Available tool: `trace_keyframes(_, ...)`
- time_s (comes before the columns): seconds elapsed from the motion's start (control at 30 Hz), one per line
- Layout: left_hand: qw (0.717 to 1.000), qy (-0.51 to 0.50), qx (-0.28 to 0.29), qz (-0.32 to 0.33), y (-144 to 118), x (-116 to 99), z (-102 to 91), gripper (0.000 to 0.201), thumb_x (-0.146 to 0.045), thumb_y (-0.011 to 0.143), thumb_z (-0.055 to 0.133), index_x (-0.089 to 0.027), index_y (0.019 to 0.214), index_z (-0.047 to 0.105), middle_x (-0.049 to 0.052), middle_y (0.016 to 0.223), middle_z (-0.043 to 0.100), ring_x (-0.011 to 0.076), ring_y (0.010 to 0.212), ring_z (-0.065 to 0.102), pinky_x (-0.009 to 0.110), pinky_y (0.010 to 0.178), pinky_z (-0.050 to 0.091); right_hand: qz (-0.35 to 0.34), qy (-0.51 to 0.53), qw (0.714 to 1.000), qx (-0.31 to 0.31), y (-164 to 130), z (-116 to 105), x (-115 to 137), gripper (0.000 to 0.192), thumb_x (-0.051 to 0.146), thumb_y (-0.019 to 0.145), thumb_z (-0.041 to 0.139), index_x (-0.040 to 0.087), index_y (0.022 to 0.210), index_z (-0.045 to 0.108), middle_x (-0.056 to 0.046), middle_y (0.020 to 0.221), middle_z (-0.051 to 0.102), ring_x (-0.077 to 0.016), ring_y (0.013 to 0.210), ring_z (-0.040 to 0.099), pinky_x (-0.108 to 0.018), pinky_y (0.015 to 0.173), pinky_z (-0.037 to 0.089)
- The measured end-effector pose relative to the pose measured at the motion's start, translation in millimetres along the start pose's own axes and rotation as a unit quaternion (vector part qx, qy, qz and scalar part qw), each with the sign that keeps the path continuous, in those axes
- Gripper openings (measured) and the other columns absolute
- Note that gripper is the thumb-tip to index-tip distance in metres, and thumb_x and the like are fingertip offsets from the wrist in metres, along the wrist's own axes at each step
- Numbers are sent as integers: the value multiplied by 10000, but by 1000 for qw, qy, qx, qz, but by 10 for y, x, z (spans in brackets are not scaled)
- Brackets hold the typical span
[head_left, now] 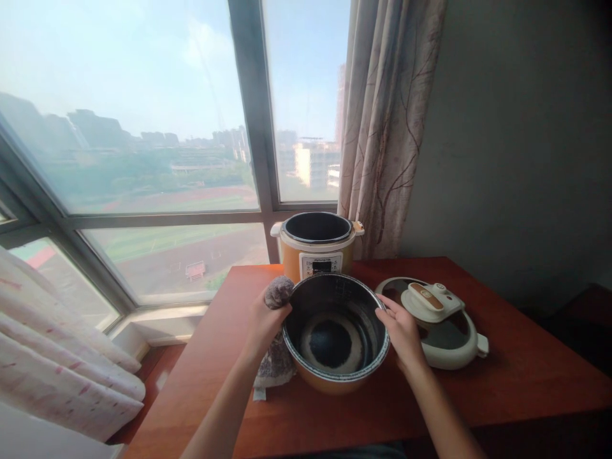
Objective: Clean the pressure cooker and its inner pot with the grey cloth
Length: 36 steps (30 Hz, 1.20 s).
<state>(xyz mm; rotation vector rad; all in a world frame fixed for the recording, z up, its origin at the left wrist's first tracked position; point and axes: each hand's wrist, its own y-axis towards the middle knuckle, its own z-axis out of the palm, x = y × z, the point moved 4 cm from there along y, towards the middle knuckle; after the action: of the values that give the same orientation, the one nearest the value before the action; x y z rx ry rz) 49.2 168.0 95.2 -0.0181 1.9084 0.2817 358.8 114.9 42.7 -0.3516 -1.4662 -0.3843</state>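
Observation:
Tilted toward me over the table is a dark inner pot (329, 344), its coating worn pale in a ring around the base. My right hand (400, 328) grips its rim on the right side. On the left, my left hand (268, 322) is closed around a grey-brown cloth (277, 363), which bunches above the fist and hangs below it beside the pot's left rim. Whether those left fingers also touch the rim I cannot tell. Behind the pot stands the electric pressure cooker body (292, 255), lidless, with a control panel on its front.
The cooker lid (449, 357) lies on the right of the reddish wooden table (516, 382). Large windows (157, 127) and a curtain (382, 127) border the table's far side. Another pale curtain (62, 344) hangs at the left.

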Motion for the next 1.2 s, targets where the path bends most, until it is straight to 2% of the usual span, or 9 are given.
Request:
trace_keyframes(0.3,1000,-21,-12,0,-14,10,-1,293,-307,628,681,-160,880,716,31,818,737,270,834,694,336,736,530,3,9,1000,-7,-9,20,5,639,397,668,766,125,1244,722,-48,709,744,-280,791,711,-359,763,531)
trace_keyframes(0.5,999,-52,-12,7,-81,-68,3,374,-325,651,699,-158,983,744,46,892,760,278,885,705,354,801,545,8,51,999,-12,-52,56,-34,668,428,685,766,125,1276,694,-78,876,783,-289,867,713,-384,832,532)
trace_keyframes(0.77,998,-67,-5,-15,-1,5,-5,417,-310,654,721,-141,1035,742,73,957,776,288,924,713,380,859,550,-3,61,998,-24,-74,86,-94,647,440,707,759,117,1264,695,-106,993,784,-301,1001,702,-398,935,511)
trace_keyframes(1.0,999,-45,-6,-27,67,-35,-46,364,-285,613,729,-141,946,750,68,896,783,319,917,717,398,810,568,1,39,999,-16,-54,103,-105,680,451,716,746,102,1296,678,-69,825,773,-293,859,712,-390,842,539)
trace_keyframes(1.2,999,-27,-9,-30,52,-88,-56,356,-293,630,727,-139,951,749,83,958,787,324,957,715,422,883,557,3,38,999,-6,-22,118,-89,656,441,718,742,128,1292,691,-54,789,768,-286,836,714,-377,812,546)
